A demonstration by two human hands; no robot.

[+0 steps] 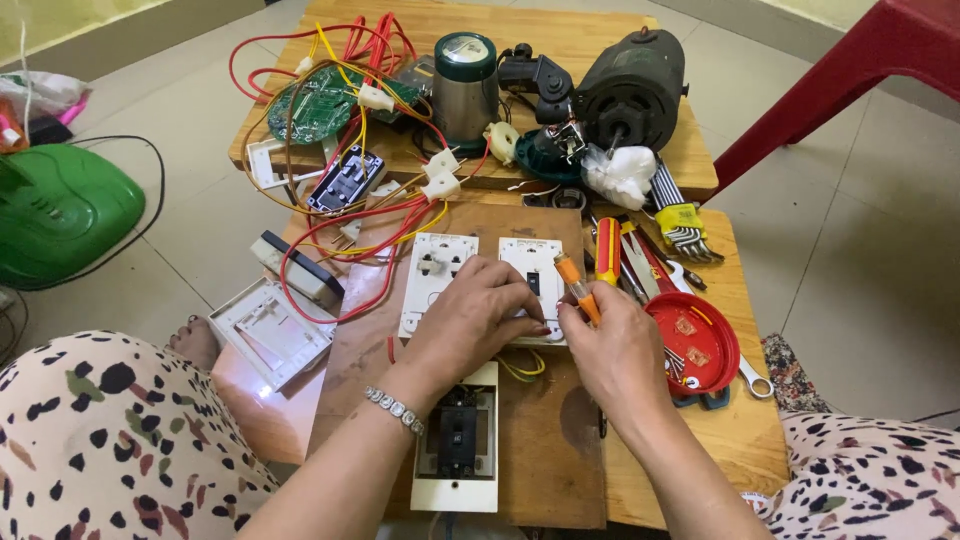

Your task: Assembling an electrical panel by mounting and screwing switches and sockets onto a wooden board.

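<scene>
My left hand [478,312] lies flat over the white switch plate [533,285], fingers curled down onto its face and pressing it to the brown board [545,440]. My right hand [618,345] is closed round an orange-handled screwdriver [577,288], held upright with its tip down at the plate's right edge — the tip itself is hidden behind my fingers.

Just left of the plate sits a white socket plate [436,280], touching or nearly touching it. Below my left wrist is a cream breaker box [458,440] with a black switch block in its middle. To the right, a round red lid [695,342] holds a few small clear parts. A red-and-yellow tool [607,250] lies beside the screwdriver, and a yellow holder of hex keys [680,222] lies farther back.

On the far table stand a green circuit board [320,103], a steel cylinder with a dark green cap [465,80] and a black motor [630,90] — red and yellow wires [380,235] trail toward me.
</scene>
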